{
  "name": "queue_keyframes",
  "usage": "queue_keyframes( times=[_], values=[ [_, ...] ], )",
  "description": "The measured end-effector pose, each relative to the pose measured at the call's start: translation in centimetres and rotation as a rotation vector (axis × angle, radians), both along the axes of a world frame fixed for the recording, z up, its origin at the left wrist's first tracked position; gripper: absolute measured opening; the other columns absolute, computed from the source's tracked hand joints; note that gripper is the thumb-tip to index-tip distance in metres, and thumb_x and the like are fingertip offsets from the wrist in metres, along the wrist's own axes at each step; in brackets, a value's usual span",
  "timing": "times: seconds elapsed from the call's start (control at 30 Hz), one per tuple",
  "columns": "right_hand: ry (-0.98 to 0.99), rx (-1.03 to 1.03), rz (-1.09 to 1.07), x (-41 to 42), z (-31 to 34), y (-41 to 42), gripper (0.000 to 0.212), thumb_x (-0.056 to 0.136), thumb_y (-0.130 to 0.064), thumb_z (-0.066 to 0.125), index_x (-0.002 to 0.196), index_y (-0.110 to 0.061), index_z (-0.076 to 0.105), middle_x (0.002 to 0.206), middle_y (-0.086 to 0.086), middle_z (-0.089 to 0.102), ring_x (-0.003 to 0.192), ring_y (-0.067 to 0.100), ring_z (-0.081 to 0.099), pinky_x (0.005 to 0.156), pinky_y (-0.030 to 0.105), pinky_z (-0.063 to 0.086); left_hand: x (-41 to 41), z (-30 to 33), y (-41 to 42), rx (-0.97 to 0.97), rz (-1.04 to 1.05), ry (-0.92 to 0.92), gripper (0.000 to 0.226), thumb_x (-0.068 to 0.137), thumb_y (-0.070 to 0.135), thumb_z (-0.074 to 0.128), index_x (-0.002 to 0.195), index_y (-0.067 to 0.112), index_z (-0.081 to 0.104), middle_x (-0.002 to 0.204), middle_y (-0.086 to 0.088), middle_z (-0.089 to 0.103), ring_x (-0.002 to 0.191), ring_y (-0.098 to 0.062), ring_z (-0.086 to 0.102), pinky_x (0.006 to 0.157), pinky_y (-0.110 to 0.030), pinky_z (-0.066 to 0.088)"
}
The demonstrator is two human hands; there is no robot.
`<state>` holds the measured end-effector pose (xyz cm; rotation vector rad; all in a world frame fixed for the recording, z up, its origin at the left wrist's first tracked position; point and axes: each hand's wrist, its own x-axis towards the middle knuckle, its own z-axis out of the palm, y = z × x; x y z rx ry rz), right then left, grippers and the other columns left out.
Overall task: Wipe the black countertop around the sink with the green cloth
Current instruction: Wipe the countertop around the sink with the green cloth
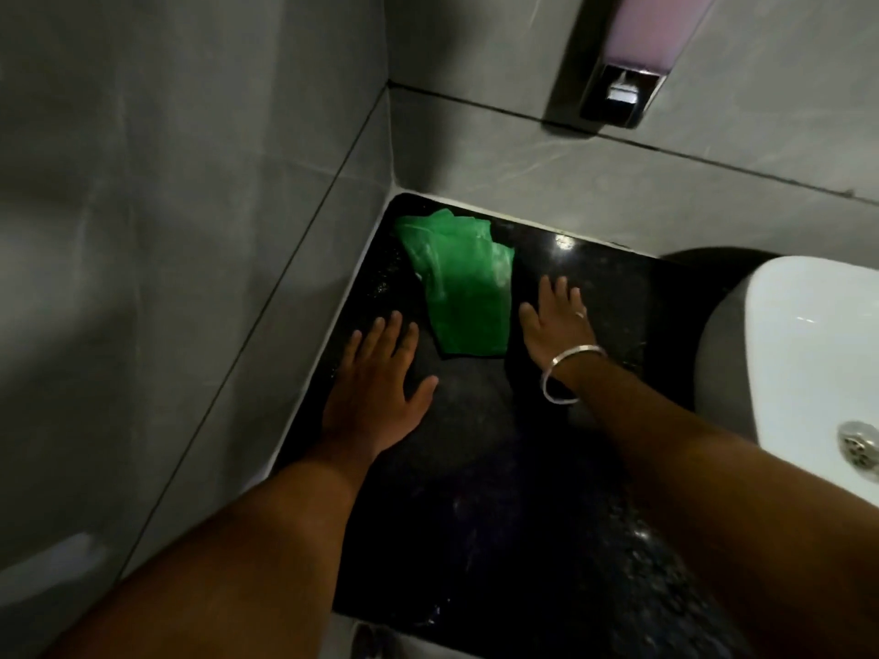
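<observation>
A crumpled green cloth lies on the black countertop, reaching into the far corner where two walls meet. My left hand rests flat on the countertop just left of the cloth's near end, fingers spread, holding nothing. My right hand lies flat just right of the cloth, fingers apart, with a ring and a silver bangle on the wrist. Neither hand touches the cloth. The white sink stands at the right edge.
Grey tiled walls close in the countertop on the left and at the back. A soap dispenser hangs on the back wall above. The sink's metal drain shows at far right. The countertop's front edge runs along the bottom.
</observation>
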<state>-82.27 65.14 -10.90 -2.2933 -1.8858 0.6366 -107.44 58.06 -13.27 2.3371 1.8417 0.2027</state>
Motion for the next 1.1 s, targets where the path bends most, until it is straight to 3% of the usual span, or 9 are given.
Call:
queue_keyframes(
  times=[0.1, 0.23, 0.3, 0.43, 0.57, 0.73, 0.93, 1.0, 1.1],
  values=[
    [-0.166, 0.011, 0.047, -0.1, -0.9, -0.6, 0.063, 0.098, -0.037, 0.030, 0.151, -0.007, 0.013, 0.161, 0.018, 0.007, 0.147, 0.039, 0.007, 0.118, 0.048, 0.010, -0.1, 0.5, -0.2, 0.002, -0.018, -0.032, 0.077, 0.089, 0.062, 0.029, 0.153, 0.019, 0.029, 0.164, -0.009, 0.021, 0.151, -0.026, 0.017, 0.123, -0.047, 0.013],
    [-0.232, 0.087, 0.029, -1.1, -1.7, -1.1, 0.065, 0.096, -0.038, 0.030, 0.152, -0.010, 0.012, 0.161, 0.016, 0.009, 0.148, 0.036, 0.008, 0.119, 0.048, 0.009, 2.4, 2.4, 1.8, 0.119, 0.018, -0.408, 0.068, 0.091, 0.045, 0.045, 0.149, 0.009, 0.038, 0.160, -0.017, 0.025, 0.149, -0.037, 0.020, 0.119, -0.050, 0.020],
    [-0.245, 0.099, 0.015, -0.9, -2.1, -1.1, 0.065, 0.096, -0.038, 0.030, 0.152, -0.011, 0.012, 0.162, 0.015, 0.008, 0.148, 0.035, 0.007, 0.119, 0.048, 0.008, 6.1, 3.4, 5.9, 0.134, 0.008, -0.331, 0.069, 0.092, 0.044, 0.044, 0.149, 0.007, 0.036, 0.159, -0.022, 0.027, 0.148, -0.041, 0.022, 0.118, -0.053, 0.022],
    [-0.223, 0.152, 0.001, -0.8, -2.7, -0.8, 0.067, 0.093, -0.040, 0.030, 0.151, -0.013, 0.015, 0.162, 0.014, 0.010, 0.148, 0.033, 0.008, 0.118, 0.047, 0.008, 11.7, 2.8, 14.6, -0.189, 0.229, -0.096, 0.074, 0.095, 0.058, 0.032, 0.155, 0.016, 0.021, 0.164, -0.019, 0.008, 0.151, -0.036, 0.005, 0.121, -0.053, 0.003],
    [-0.243, 0.194, -0.027, -0.8, -2.9, -0.9, 0.069, 0.087, -0.043, 0.030, 0.149, -0.013, 0.024, 0.160, 0.014, 0.019, 0.147, 0.034, 0.016, 0.117, 0.047, 0.014, 12.0, 1.6, 18.4, -0.151, 0.245, -0.075, 0.075, 0.092, 0.052, 0.037, 0.153, 0.010, 0.023, 0.162, -0.023, 0.015, 0.150, -0.039, 0.008, 0.121, -0.053, 0.002],
    [-0.228, 0.161, -0.035, -1.1, -1.9, -1.2, 0.068, 0.088, -0.043, 0.029, 0.149, -0.013, 0.025, 0.160, 0.014, 0.020, 0.147, 0.035, 0.016, 0.117, 0.047, 0.014, 7.4, 2.1, 14.8, -0.125, 0.187, -0.059, 0.074, 0.094, 0.050, 0.042, 0.153, 0.009, 0.026, 0.161, -0.023, 0.020, 0.148, -0.039, 0.017, 0.121, -0.051, 0.011],
    [-0.196, 0.102, -0.009, -1.3, -1.0, -1.5, 0.066, 0.092, -0.041, 0.030, 0.151, -0.013, 0.018, 0.161, 0.013, 0.014, 0.148, 0.034, 0.010, 0.119, 0.047, 0.011, 1.8, 1.9, -4.5, -0.106, 0.325, 0.000, 0.074, 0.090, 0.051, 0.034, 0.148, 0.005, 0.036, 0.156, -0.023, 0.033, 0.143, -0.041, 0.033, 0.115, -0.055, 0.025],
    [-0.194, 0.106, -0.006, -1.2, -1.1, -1.5, 0.066, 0.092, -0.041, 0.031, 0.151, -0.012, 0.018, 0.161, 0.014, 0.014, 0.148, 0.035, 0.010, 0.119, 0.048, 0.012, 3.3, 1.8, -4.4, -0.135, 0.331, 0.026, 0.073, 0.090, 0.049, 0.036, 0.148, 0.005, 0.036, 0.156, -0.022, 0.033, 0.143, -0.039, 0.032, 0.116, -0.054, 0.024],
    [-0.196, 0.134, 0.001, -1.1, -1.3, -1.4, 0.066, 0.092, -0.039, 0.033, 0.150, -0.011, 0.021, 0.160, 0.015, 0.016, 0.147, 0.035, 0.012, 0.119, 0.048, 0.012, 5.9, 2.0, 3.9, -0.046, 0.234, 0.059, 0.068, 0.095, 0.045, 0.036, 0.151, 0.006, 0.030, 0.158, -0.021, 0.031, 0.146, -0.038, 0.027, 0.119, -0.051, 0.021]
  ],
)
